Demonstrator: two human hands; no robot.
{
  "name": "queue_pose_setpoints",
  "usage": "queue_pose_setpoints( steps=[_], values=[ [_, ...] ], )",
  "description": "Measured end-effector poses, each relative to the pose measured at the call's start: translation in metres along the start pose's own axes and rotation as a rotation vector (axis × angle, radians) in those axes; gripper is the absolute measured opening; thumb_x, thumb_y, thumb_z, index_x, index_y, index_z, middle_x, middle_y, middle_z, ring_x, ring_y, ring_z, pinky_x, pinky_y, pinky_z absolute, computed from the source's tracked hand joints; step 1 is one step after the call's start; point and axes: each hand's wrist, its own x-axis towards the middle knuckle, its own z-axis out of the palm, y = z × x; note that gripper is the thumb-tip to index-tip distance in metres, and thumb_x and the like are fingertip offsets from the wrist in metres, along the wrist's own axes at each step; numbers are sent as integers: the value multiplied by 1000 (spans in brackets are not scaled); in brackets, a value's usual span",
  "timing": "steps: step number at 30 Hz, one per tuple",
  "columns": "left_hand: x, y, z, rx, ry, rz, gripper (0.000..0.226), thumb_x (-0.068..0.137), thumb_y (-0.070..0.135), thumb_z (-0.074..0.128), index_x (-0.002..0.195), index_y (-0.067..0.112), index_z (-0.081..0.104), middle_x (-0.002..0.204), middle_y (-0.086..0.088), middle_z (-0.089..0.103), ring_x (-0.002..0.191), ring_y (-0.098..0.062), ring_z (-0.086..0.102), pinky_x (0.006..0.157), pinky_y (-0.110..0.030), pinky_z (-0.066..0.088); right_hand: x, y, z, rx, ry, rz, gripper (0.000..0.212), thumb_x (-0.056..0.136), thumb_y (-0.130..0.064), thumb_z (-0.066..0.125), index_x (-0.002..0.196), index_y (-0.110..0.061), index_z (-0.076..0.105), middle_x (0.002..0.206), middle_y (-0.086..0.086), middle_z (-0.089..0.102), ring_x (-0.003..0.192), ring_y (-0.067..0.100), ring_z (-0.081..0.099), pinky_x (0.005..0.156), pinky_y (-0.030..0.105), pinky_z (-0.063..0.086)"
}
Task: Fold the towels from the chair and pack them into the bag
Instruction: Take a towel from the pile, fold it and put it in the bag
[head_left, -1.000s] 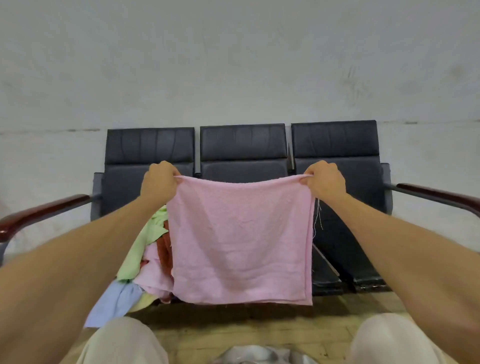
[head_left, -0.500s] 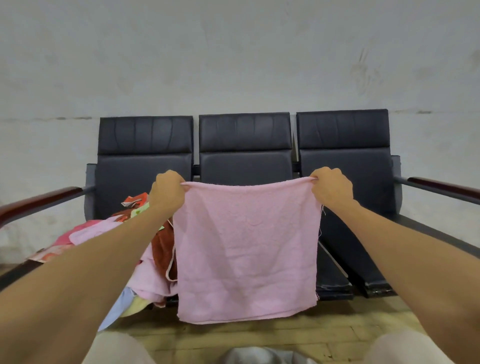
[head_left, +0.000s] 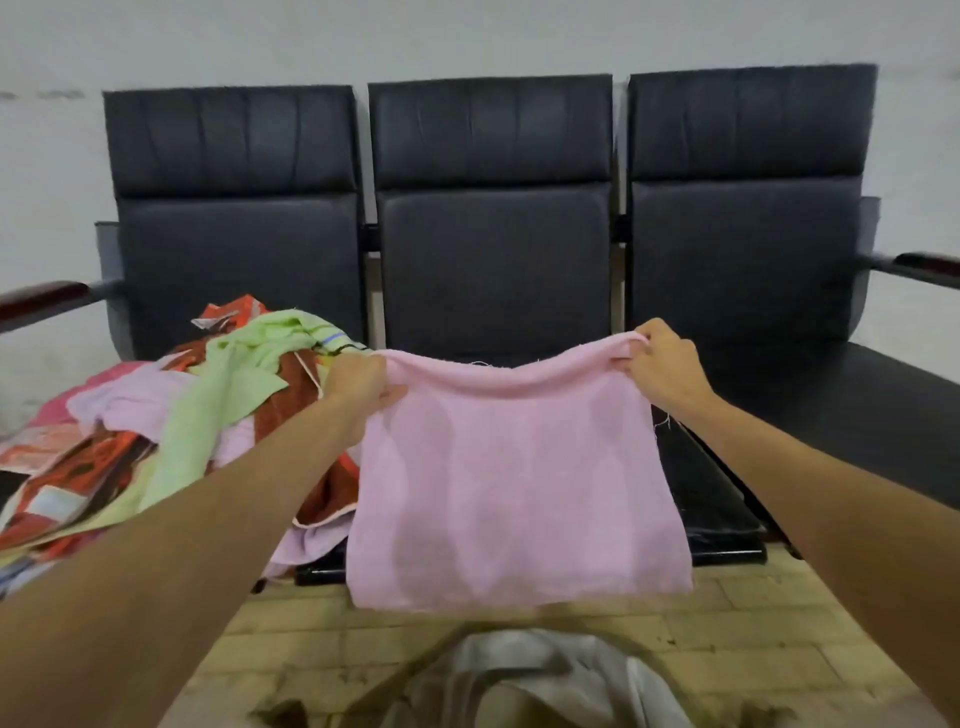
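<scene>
A pink towel (head_left: 514, 483) hangs spread out in front of the middle seat of a black three-seat chair (head_left: 493, 249). My left hand (head_left: 358, 382) pinches its top left corner and my right hand (head_left: 662, 364) pinches its top right corner. The top edge sags a little between them, and the lower edge hangs past the seat's front. A heap of towels (head_left: 171, 415), light green, pink, rust and orange-patterned, lies on the left seat. A pale grey bag (head_left: 540, 675) lies on the floor below the towel, blurred.
The right seat (head_left: 810, 395) is bare. Wooden armrests stick out at the left end (head_left: 41, 301) and the right end (head_left: 930, 265). A pale wall stands behind the chair. The floor is yellowish tile (head_left: 727, 613).
Both hands have lowered the pink towel toward the middle seat, and its top edge now sags. The view has dipped and moved closer, showing more of the towel heap.
</scene>
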Motion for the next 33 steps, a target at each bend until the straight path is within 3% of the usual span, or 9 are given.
queue_pose_setpoints(
  steps=[3, 6, 11, 15, 19, 23, 26, 30, 33],
  values=[
    [-10, -27, 7, -36, -49, -132, 14, 91, 2, 40, 91, 7, 53, 105, -16, 57, 97, -33, 63, 78, -34, 54, -13, 25, 20, -117, -183, -5, 17, 92, -8, 59, 107, -10, 54, 102, 10, 63, 85, 21, 62, 75, 35, 54],
    [-31, -54, 10, 246, -207, -189, 18, 99, 11, 39, 107, 3, 52, 102, -20, 63, 86, -30, 65, 81, -40, 55, -31, 45, 28, -151, -386, 1, 12, 92, -5, 54, 103, -9, 59, 98, 13, 68, 88, 30, 69, 80, 43, 58],
    [-43, -91, -2, 928, -590, 205, 20, 99, 22, 45, 109, 5, 51, 108, -4, 55, 101, -20, 56, 87, -29, 45, -56, 58, 23, -302, -700, -119, 16, 96, -23, 54, 97, -21, 71, 101, -4, 67, 95, 14, 61, 74, 22, 46],
    [-39, -113, -2, 1016, -768, 287, 28, 98, 23, 46, 123, 12, 41, 128, -3, 47, 119, -19, 47, 105, -38, 37, -58, 70, 33, -391, -774, -153, 31, 88, -25, 66, 119, -26, 65, 116, -12, 58, 105, 12, 54, 90, 23, 42],
    [-15, -128, 8, 1030, -751, 261, 22, 98, 19, 40, 119, 22, 39, 133, 0, 46, 121, -19, 46, 108, -41, 34, -43, 85, 53, -388, -737, -163, 32, 92, -28, 63, 123, -26, 62, 125, -8, 59, 112, 15, 55, 98, 25, 41],
    [13, -139, 23, 940, -742, 299, 24, 92, 17, 39, 113, 30, 39, 132, 2, 49, 121, -17, 47, 108, -41, 36, -24, 97, 76, -331, -692, -131, 27, 96, -24, 57, 122, -21, 64, 125, -3, 61, 103, 13, 52, 88, 19, 37],
    [20, -143, 35, 929, -609, 381, 18, 99, 15, 39, 115, 20, 46, 123, -3, 56, 110, -19, 55, 99, -38, 43, -16, 100, 92, -322, -607, -150, 26, 100, -18, 48, 121, -17, 65, 122, 2, 61, 101, 15, 51, 84, 19, 35],
    [14, -135, 41, 717, -409, 456, 11, 101, 12, 42, 99, 12, 53, 98, 4, 61, 95, -11, 57, 78, -13, 41, -12, 97, 97, -322, -424, -167, 32, 99, -5, 40, 114, -8, 67, 118, 8, 61, 106, 26, 56, 85, 27, 41],
    [10, -114, 33, 587, -254, 467, 11, 98, 8, 46, 95, 13, 56, 95, 0, 59, 90, -14, 54, 68, -11, 39, -10, 88, 83, -56, -154, -56, 31, 101, -12, 39, 118, -7, 64, 114, 10, 65, 108, 28, 58, 88, 31, 43]
  ],
)
